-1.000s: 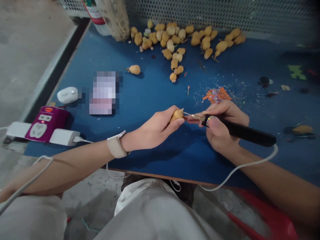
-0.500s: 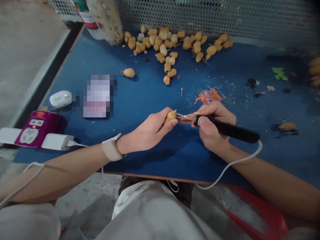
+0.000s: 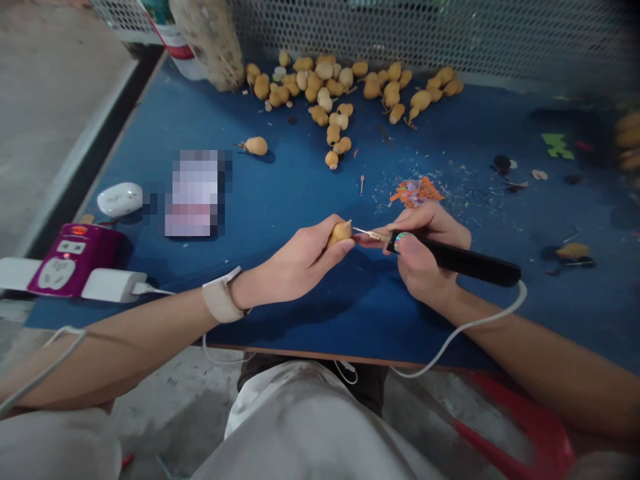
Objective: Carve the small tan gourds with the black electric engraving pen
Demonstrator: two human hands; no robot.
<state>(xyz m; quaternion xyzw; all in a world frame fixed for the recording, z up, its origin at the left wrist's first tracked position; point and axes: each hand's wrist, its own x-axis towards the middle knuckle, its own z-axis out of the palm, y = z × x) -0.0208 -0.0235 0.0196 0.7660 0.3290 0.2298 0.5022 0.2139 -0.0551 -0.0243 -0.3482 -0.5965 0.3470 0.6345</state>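
Observation:
Between the thumb and fingers of my left hand [image 3: 305,257] is a small tan gourd [image 3: 341,233], its pointed tip showing at the upper right. My right hand [image 3: 433,250] grips a black corded rotary engraving pen [image 3: 465,260] like a pencil. The pen's thin metal bit [image 3: 363,232] points left and ends at the gourd's right side; whether it touches cannot be made out. A white cable [image 3: 467,327] runs from the pen's rear end down past the table edge. Part of the gourd is hidden by my fingers.
Many small gourds [image 3: 320,87] lie along the back of the blue table [image 3: 295,193]. Orange and purple scraps [image 3: 417,191] sit beyond my right hand. A blurred-out phone [image 3: 193,193], a white case [image 3: 120,199] and a purple power adapter [image 3: 75,260] are at left. Behind stands a perforated panel [image 3: 400,40].
Almost nothing differs. The view has shifted very slightly, and both hands keep their hold on the gourd and the engraving pen.

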